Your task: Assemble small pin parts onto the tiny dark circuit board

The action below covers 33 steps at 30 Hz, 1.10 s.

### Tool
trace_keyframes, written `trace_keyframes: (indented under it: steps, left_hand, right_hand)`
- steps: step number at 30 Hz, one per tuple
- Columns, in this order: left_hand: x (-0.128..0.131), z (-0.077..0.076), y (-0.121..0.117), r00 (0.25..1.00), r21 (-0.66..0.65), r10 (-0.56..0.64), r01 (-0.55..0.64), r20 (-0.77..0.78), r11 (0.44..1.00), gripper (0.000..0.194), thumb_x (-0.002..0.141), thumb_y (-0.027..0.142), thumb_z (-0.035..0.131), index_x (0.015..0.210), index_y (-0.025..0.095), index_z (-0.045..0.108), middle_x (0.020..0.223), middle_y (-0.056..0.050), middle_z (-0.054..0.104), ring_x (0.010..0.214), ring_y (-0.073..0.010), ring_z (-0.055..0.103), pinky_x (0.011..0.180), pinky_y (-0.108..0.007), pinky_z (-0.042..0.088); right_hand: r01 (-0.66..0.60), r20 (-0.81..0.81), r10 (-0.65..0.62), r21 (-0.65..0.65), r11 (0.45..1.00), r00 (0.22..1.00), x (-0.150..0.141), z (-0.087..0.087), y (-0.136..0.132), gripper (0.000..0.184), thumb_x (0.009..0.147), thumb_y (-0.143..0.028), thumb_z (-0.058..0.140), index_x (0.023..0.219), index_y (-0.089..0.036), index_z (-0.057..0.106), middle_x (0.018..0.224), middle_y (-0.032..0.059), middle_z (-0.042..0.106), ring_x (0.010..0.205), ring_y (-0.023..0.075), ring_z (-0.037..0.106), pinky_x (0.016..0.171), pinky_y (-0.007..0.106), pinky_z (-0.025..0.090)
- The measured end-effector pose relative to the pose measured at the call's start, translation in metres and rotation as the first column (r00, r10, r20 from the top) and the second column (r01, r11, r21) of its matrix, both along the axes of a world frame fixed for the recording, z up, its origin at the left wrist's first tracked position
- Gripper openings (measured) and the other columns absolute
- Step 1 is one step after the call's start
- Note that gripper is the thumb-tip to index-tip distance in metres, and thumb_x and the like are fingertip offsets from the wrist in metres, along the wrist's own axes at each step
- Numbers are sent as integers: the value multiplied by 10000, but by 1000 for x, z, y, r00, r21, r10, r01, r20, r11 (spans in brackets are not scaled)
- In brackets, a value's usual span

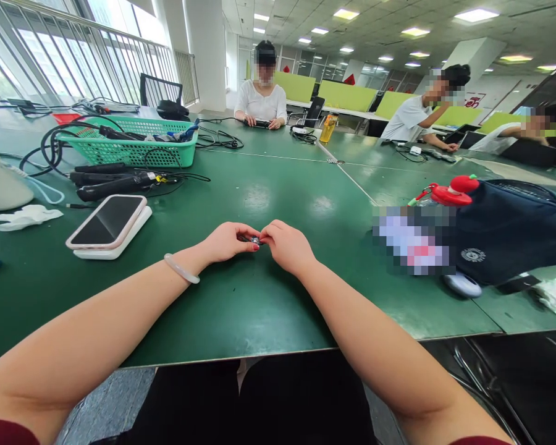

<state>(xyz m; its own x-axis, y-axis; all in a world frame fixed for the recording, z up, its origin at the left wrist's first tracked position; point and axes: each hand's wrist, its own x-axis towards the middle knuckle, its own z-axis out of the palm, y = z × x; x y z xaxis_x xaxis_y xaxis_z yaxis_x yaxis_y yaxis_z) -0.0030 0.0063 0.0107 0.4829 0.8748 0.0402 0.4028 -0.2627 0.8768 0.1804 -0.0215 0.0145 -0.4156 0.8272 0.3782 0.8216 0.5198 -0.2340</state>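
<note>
Over the green table, my left hand (230, 241) and my right hand (287, 246) meet at the fingertips. Between them is a small dark object with silvery parts (255, 240), too small to name and mostly covered by the fingers. My left thumb and fingers close round its left side. The right fingertips pinch at its right end. A pale bangle (181, 269) circles my left wrist.
Left of my hands, a pink-rimmed phone (107, 221) lies on a white box (115, 248). Beyond are black handheld devices (115, 184) and a green basket (134, 151) of cables. At right sit a navy bag (514, 228) and a mouse (462, 285). Several people sit around.
</note>
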Motion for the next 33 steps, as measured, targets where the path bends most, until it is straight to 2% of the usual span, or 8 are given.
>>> trace_keyframes:
  steps: [8, 14, 17, 20, 23, 27, 33]
  left_hand:
    - [0, 0, 0, 1000, -14, -24, 24, 13, 1000, 422, 617, 393, 718, 976, 173, 697, 893, -52, 717, 812, -206, 628, 790, -330, 470]
    - [-1, 4, -1, 999, 2, 13, -13, -37, 1000, 461, 657, 404, 683, 1059, 179, 681, 890, -50, 716, 798, -200, 626, 796, -329, 471]
    - [0, 6, -1, 999, -1, 41, -41, -18, 999, 493, 672, 404, 667, 1106, 170, 657, 901, -58, 712, 808, -195, 624, 811, -332, 470]
    - [0, 6, -1, 998, -22, 64, -64, 4, 998, 504, 675, 394, 666, 1117, 154, 648, 946, -72, 708, 846, -202, 625, 838, -338, 466]
    - [0, 6, -1, 998, -43, 41, -39, 43, 998, 494, 680, 387, 671, 1114, 151, 648, 999, -73, 701, 913, -212, 618, 888, -344, 448]
    - [2, 9, -5, 988, -157, 13, 12, 153, 987, 495, 694, 372, 673, 1135, 153, 630, 1043, -69, 688, 950, -207, 614, 931, -367, 440]
    - [2, 18, -13, 949, -408, 113, 18, 294, 913, 468, 658, 346, 719, 1083, 162, 655, 1021, -69, 689, 898, -177, 626, 930, -372, 451]
  right_hand:
    - [-9, 17, 9, 11, 1000, 1000, 0, 0, 0, 187, 900, -252, 455, 872, -216, 636, 925, 21, 606, 775, 128, 562, 651, 246, 381]
    - [26, -59, -26, 0, 1000, 998, 3, 3, -2, 187, 903, -258, 450, 895, -220, 633, 935, 17, 606, 763, 120, 559, 664, 241, 392]
    - [53, -88, -55, -26, 998, 995, 5, 4, -3, 153, 878, -304, 503, 936, -222, 617, 935, 14, 600, 730, 115, 552, 656, 242, 399]
    - [79, -69, -84, -60, 995, 994, 5, 3, -2, 202, 843, -368, 552, 966, -221, 613, 942, 18, 598, 737, 121, 559, 656, 248, 403]
    - [78, -34, -81, -84, 993, 996, 2, 2, -2, 211, 857, -373, 525, 965, -222, 626, 938, 22, 600, 753, 127, 565, 662, 251, 405]
    - [61, -20, -62, -70, 996, 998, -1, 1, -3, 237, 871, -392, 495, 961, -216, 626, 930, 29, 597, 756, 126, 566, 669, 245, 403]
    - [75, 1, -75, -20, 997, 997, -8, 0, -7, 254, 861, -435, 495, 901, -217, 620, 898, 20, 590, 728, 117, 558, 646, 235, 390]
